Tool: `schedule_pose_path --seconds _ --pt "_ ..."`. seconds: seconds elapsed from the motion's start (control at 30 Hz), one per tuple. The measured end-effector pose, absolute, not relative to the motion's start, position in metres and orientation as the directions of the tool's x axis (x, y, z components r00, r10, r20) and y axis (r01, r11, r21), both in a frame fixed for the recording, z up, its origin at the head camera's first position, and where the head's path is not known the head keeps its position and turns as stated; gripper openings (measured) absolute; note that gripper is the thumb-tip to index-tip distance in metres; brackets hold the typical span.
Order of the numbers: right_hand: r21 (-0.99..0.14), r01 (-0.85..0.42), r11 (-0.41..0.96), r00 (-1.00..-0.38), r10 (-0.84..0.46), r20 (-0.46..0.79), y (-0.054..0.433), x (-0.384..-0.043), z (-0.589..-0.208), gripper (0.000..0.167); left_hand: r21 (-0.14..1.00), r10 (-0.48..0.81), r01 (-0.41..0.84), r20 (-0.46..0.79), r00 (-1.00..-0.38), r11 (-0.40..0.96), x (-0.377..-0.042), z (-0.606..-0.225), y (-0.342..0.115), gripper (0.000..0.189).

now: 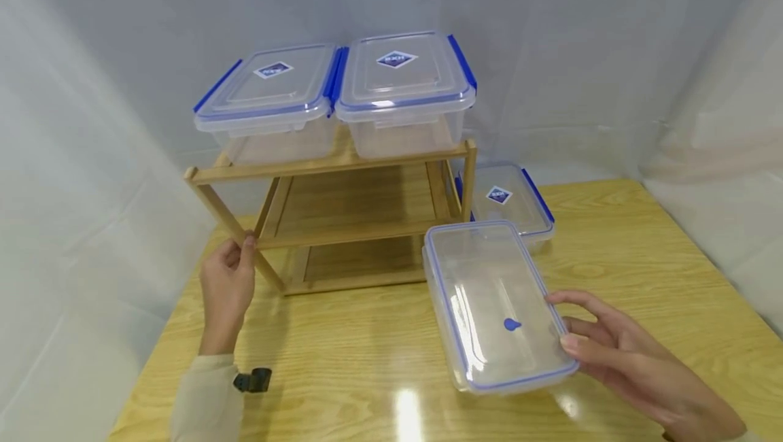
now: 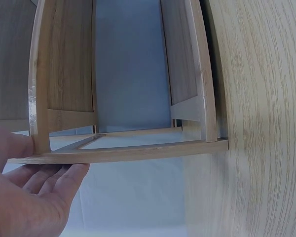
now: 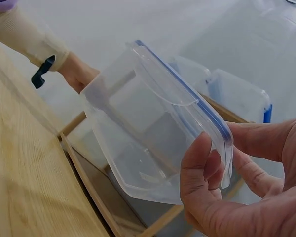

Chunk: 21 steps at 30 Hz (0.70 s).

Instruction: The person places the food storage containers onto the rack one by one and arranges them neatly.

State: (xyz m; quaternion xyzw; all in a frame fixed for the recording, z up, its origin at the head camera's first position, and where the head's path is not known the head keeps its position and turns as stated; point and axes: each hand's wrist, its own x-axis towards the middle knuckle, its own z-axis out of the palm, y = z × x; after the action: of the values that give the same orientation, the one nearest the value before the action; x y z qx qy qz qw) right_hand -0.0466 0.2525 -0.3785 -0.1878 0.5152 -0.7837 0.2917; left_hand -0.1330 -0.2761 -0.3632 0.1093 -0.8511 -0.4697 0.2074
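A three-tier wooden rack (image 1: 342, 245) stands on the table, and my left hand (image 1: 229, 279) grips its slanted left leg near the middle shelf. The left wrist view shows that hand (image 2: 34, 192) with its fingers and thumb about the wooden frame (image 2: 123, 154). My right hand (image 1: 630, 353) pinches the right edge of a clear food storage container (image 1: 495, 299) with a blue-edged lid and a small blue valve. In the right wrist view the container (image 3: 133, 133) is tilted, its lid rim between the thumb and fingers. It is at the rack's front right corner.
Two lidded containers (image 1: 269, 95) (image 1: 406, 75) with blue clips sit side by side on the top tier. Another lidded container (image 1: 508, 197) stands on the table (image 1: 618, 258) to the right of the rack. Pale sheeting (image 1: 581, 54) hangs behind and at both sides.
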Motion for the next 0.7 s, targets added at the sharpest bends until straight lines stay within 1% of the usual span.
schedule_pose_path --seconds 0.13,0.37,0.53,0.7 --pt "-0.937 0.228 -0.263 -0.753 -0.658 0.002 0.234 -0.051 -0.37 0.052 0.844 -0.385 0.014 0.259 -0.886 0.536 -0.133 -0.363 -0.277 0.046" --pt "-0.961 0.127 -0.247 -0.73 -0.679 0.078 0.19 -0.062 -0.35 0.052 0.831 -0.377 0.018 0.271 -0.886 0.556 -0.134 -0.364 -0.277 0.046" --pt "-0.978 0.105 -0.181 -0.749 -0.661 0.042 0.155 -0.07 -0.33 0.049 0.832 -0.378 0.032 0.286 -0.881 0.554 -0.135 -0.363 -0.276 0.044" --pt "-0.983 0.103 -0.151 -0.772 -0.635 0.016 0.122 -0.078 -0.315 0.052 0.83 -0.379 0.034 0.29 -0.879 0.556 -0.134 -0.364 -0.275 0.044"
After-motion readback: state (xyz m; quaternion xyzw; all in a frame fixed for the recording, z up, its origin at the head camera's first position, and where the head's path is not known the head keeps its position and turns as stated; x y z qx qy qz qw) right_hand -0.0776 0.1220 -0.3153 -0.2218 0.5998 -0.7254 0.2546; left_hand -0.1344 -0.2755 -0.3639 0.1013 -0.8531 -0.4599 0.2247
